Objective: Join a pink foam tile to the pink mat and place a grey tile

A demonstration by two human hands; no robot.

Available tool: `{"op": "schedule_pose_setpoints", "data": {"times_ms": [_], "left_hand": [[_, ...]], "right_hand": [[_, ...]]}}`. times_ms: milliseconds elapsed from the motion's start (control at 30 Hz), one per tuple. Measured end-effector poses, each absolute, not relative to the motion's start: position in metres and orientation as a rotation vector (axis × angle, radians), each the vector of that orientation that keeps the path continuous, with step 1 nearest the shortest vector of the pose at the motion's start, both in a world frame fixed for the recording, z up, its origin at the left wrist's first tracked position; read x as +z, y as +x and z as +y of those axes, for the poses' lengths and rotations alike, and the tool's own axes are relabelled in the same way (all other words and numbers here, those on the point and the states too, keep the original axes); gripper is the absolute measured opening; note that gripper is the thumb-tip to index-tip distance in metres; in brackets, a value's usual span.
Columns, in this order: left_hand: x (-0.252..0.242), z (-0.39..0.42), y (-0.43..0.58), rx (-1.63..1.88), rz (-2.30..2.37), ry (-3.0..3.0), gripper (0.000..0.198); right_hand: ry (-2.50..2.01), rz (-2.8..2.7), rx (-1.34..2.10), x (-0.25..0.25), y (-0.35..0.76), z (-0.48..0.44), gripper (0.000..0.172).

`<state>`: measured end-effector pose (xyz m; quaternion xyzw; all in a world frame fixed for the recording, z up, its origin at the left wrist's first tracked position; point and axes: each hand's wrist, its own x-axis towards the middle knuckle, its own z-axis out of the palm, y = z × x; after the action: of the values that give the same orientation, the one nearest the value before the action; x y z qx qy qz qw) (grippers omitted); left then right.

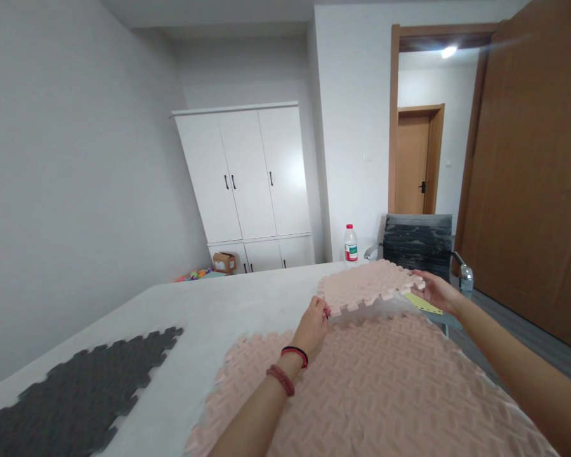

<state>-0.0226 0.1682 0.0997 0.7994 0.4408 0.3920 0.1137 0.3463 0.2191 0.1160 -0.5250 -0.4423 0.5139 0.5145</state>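
Two hands on one pink foam tile [368, 284], the puzzle-edge kind, held up just off the bench [219, 304] near its far right corner. It sits roughly flat, tipped a bit, and its long side runs left to right across the view. The left hand [314, 327] has its fingers pinched shut on the tile's near left corner; the right hand [435, 291] grips the right edge, fingers curled over the top and thumb hidden underneath. Can't see the tile's underside at all, and its near edge blends into what's below it.

Below it and closer in is a big pink mat [371, 387] of the same stuff, lying flat on the bench's right side. It's cut off by the bottom of the frame and partly covered by both forearms, so no idea how many pieces it's made of. A yellow tile [423, 303] peeks out by the right wrist, mostly hidden.

Over at the near left corner there's a dark grey mat [76, 393], also cut off at the bottom. At the far edge stands a plastic bottle [351, 244], label too small to read, with a grey chair [416, 244] beside it. A white wardrobe [247, 184] is against the back wall.
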Motion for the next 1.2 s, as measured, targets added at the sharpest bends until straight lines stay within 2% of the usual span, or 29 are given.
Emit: {"op": "schedule_pose_setpoints", "data": {"times_ms": [133, 333, 600, 667, 1200], "left_hand": [[0.065, 0.196, -0.013, 0.937, 1.421, 2.353, 0.023], [0.047, 0.208, -0.012, 0.731, 1.558, 2.389, 0.007], [0.057, 0.202, -0.003, 0.551, 1.679, 2.581, 0.021], [0.057, 0.202, 0.002, 0.505, 1.715, 2.631, 0.025], [0.054, 0.208, 0.028, 0.204, 1.953, 2.825, 0.019]], "right_hand": [[-1.147, -1.021, 1.204, 0.081, 0.347, 0.230, 0.021], [-1.313, -1.065, 1.049, 0.036, 0.344, 0.256, 0.036], [-1.648, -1.272, 0.652, -0.005, 0.354, 0.292, 0.055], [-1.702, -1.351, 0.557, -0.012, 0.355, 0.293, 0.055], [-1.873, -1.714, 0.124, -0.025, 0.351, 0.293, 0.036]]}}
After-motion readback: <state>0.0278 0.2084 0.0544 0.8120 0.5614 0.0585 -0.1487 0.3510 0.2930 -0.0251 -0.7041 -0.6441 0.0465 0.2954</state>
